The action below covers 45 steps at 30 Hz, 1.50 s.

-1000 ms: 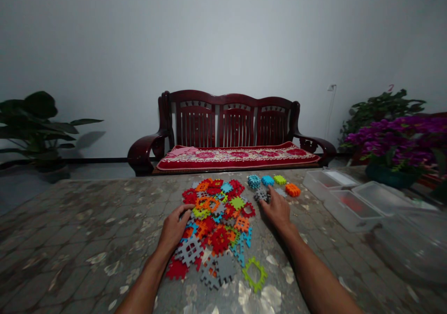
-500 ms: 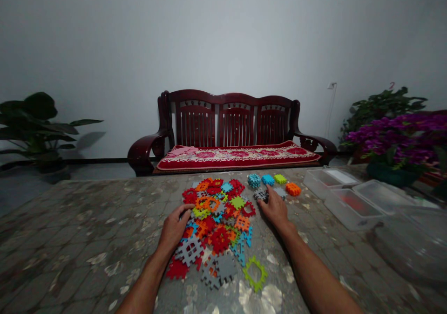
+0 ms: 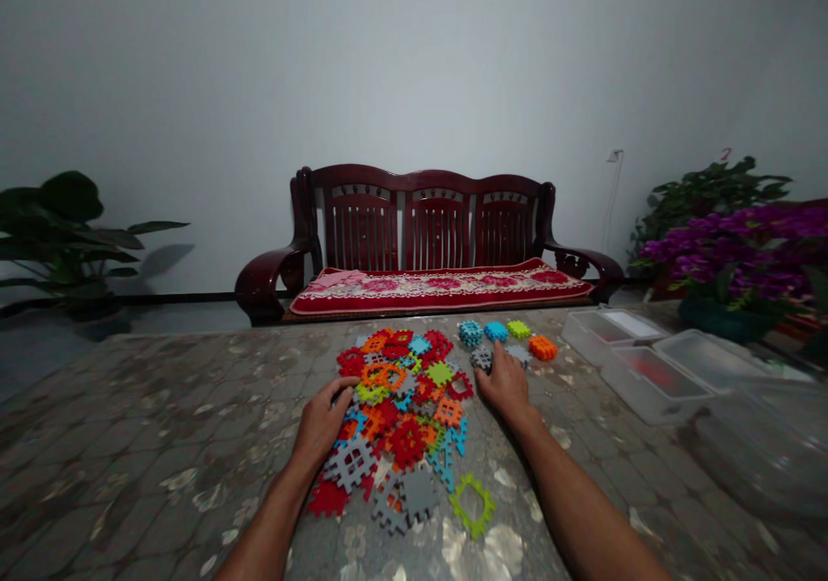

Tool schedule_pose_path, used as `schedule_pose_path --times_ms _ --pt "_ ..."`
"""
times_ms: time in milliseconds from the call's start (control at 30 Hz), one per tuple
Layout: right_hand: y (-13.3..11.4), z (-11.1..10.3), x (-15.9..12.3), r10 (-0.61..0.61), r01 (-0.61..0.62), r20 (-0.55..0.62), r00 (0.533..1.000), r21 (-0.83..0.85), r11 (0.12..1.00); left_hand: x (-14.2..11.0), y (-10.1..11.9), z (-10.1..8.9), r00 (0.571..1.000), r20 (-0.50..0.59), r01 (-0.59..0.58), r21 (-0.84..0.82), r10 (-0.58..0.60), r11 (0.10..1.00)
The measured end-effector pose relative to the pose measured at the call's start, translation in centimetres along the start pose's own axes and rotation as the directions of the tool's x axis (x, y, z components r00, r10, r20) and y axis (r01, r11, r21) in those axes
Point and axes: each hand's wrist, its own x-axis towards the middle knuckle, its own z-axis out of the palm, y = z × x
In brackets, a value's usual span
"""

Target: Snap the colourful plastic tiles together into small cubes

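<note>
A heap of flat plastic interlocking tiles [image 3: 409, 440] with toothed edges, in red, orange, grey, blue and green, lies spread on the table. My left hand [image 3: 323, 417] rests against the heap's left side, thumb and fingers apart, its fingertips by an orange and a green tile. My right hand [image 3: 506, 384] is right of the heap, with index finger and thumb at the sides of a small stack of grey tiles [image 3: 481, 357]. Part of that stack is hidden by the hand. Beyond it stand a blue-grey stack [image 3: 471, 333], a blue stack [image 3: 496, 331] and green tiles [image 3: 518, 329].
An orange stack [image 3: 542, 347] and more grey tiles [image 3: 518, 354] lie near my right hand. Clear plastic boxes [image 3: 653, 384] stand at the right, by purple flowers [image 3: 743, 249]. A wooden bench [image 3: 433, 219] is behind the patterned table [image 3: 161, 426].
My right hand has shifted very slightly to the left at the grey stack. My left hand and the heap stay as they were.
</note>
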Motion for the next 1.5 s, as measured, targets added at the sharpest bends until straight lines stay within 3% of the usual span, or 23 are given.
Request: schedule_pose_path --times_ms 200,300,433,567,633,767,967,1133,1333,1500 --pt "0.4 0.1 -0.4 -0.006 0.007 -0.025 1.000 0.004 1.000 0.0 -0.1 0.1 1.000 -0.007 0.007 -0.001 -0.007 1.000" --pt "0.5 -0.4 -1.0 -0.008 0.012 -0.111 0.994 0.032 0.999 0.0 -0.1 0.2 1.000 -0.007 -0.004 -0.006 0.004 1.000" --pt "-1.1 -1.2 -2.1 -0.108 0.145 -0.201 0.974 0.182 0.972 0.0 -0.1 0.2 1.000 -0.011 -0.021 -0.009 0.020 1.000" --pt "-5.2 -1.8 -3.6 -0.326 0.348 -0.123 0.937 0.356 0.867 0.0 -0.2 0.2 1.000 0.006 -0.023 -0.013 0.023 1.000" --pt "-7.6 -2.0 -4.3 -0.382 0.380 -0.072 0.921 0.379 0.844 -0.1 -0.2 0.3 1.000 0.012 -0.027 -0.015 0.028 1.000" --pt "-11.0 -2.5 -4.9 -0.396 0.367 0.032 0.918 0.315 0.876 -0.1 -0.2 0.4 0.999 0.008 -0.037 -0.024 0.037 0.999" --pt "-12.7 -2.1 -4.7 -0.376 0.354 0.075 0.924 0.211 0.911 -0.1 -0.1 0.4 1.000 0.013 -0.025 -0.019 0.026 1.000" --pt "-12.2 -2.1 -4.4 -0.405 0.391 0.024 0.914 0.210 0.896 -0.1 -0.1 0.4 0.999 0.012 -0.032 -0.027 0.032 0.999" --pt "-8.6 -1.8 -4.0 -0.487 0.496 -0.106 0.867 0.277 0.823 -0.1 -0.1 0.4 1.000 -0.004 -0.023 -0.034 0.023 0.999" --pt "-3.4 -1.1 -2.4 -0.286 0.351 -0.240 0.928 0.299 0.887 0.1 -0.3 0.4 1.000 -0.003 -0.021 -0.026 0.021 0.999"
